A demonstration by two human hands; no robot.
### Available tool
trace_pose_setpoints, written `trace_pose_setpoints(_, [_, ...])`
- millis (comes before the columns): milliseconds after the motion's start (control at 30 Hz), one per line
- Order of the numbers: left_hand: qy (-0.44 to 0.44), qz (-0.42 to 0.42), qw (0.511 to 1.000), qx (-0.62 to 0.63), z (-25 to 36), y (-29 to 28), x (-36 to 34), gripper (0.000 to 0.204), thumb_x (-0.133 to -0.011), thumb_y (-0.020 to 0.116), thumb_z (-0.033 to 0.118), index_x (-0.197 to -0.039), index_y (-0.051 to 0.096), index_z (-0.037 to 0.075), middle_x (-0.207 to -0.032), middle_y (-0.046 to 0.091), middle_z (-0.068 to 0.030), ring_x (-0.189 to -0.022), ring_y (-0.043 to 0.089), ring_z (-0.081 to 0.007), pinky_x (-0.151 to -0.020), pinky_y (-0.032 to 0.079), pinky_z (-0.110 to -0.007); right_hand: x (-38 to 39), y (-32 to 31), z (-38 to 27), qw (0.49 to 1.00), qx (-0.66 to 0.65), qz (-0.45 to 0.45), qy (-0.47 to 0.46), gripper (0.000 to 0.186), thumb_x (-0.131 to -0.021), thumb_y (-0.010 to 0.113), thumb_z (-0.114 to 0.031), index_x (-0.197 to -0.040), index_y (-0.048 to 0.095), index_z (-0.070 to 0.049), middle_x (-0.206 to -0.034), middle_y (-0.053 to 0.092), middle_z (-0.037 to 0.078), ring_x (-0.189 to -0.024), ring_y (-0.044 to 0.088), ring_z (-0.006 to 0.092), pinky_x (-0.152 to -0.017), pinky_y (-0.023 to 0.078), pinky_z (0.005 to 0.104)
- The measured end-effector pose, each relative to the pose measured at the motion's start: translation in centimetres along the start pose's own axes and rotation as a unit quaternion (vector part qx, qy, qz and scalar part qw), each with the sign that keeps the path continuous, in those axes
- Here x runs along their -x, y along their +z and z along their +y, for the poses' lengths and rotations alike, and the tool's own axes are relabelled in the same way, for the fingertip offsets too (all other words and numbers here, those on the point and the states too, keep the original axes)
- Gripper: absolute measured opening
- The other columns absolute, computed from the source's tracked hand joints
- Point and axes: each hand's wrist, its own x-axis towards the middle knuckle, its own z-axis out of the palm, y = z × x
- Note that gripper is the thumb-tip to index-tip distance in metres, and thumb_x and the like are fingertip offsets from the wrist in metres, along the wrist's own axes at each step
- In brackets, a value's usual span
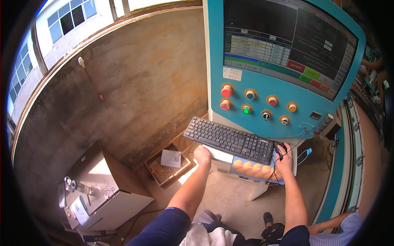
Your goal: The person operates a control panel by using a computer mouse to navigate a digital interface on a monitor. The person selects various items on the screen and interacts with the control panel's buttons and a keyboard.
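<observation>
My left hand (202,155) is closed at the front left edge of a pale shelf (219,153), gripping it below a black keyboard (227,138). My right hand (284,158) holds a black mouse (281,148) just right of the keyboard, over a colourful hexagon-patterned mat (250,168) with a dark cable across it. Above them rises a teal control console (217,74) with a lit screen (266,37), coloured push buttons (246,109) and switches (266,115).
A wooden box (158,176) holding paper sits by the stained wall. A pale cabinet (123,209) with loose items stands at lower left. Machinery rails (349,135) run down the right side. Another person's arm and striped sleeve (336,227) show at lower right.
</observation>
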Motion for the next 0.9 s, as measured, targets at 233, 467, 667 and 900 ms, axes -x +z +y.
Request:
trace_pose_setpoints(233, [-0.044,-0.010,0.996,0.082,0.16,-0.23,0.20,0.040,-0.089,0.032,0.017,-0.089,0.064,-0.006,-0.103,0.061,-0.0269,-0.096,0.059,-0.0416,-0.086,0.047,-0.044,0.07,-0.04,0.06,1.000,0.001,-0.005,0.004,0.037,-0.078,0.061,-0.011,-0.116,0.060,-0.013,-0.135,0.042,0.012,-0.119,0.047,0.0337,-0.098,0.041,0.0379])
trace_pose_setpoints(467, [-0.048,-0.001,0.994,0.100,0.17,-0.21,0.21,0.042,-0.089,0.030,0.017,-0.087,0.064,-0.008,-0.100,0.062,-0.0284,-0.097,0.058,-0.0431,-0.087,0.045,-0.046,0.09,-0.07,-0.07,1.000,0.005,0.002,0.002,0.038,-0.077,0.060,-0.010,-0.115,0.060,-0.012,-0.135,0.042,0.012,-0.119,0.047,0.0336,-0.098,0.041,0.0376])
trace_pose_setpoints(667, [-0.031,0.001,0.997,0.070,0.10,-0.17,0.12,0.040,-0.089,0.031,0.015,-0.087,0.064,-0.007,-0.099,0.062,-0.0279,-0.095,0.060,-0.0423,-0.086,0.047,-0.045,0.05,-0.06,-0.12,1.000,0.006,0.009,-0.008,0.038,-0.077,0.060,-0.009,-0.114,0.061,-0.012,-0.134,0.043,0.013,-0.118,0.047,0.0337,-0.098,0.041,0.0373])
trace_pose_setpoints(900, [-0.003,0.006,1.000,0.015,0.37,-0.47,0.36,0.031,-0.087,0.036,0.009,-0.084,0.065,-0.004,-0.093,0.064,-0.0258,-0.090,0.063,-0.0386,-0.079,0.051,-0.045,0.06,-0.14,-0.27,1.000,0.004,0.007,0.004,0.037,-0.077,0.061,-0.010,-0.113,0.061,-0.011,-0.134,0.044,0.013,-0.118,0.048,0.0340,-0.098,0.041,0.0375])
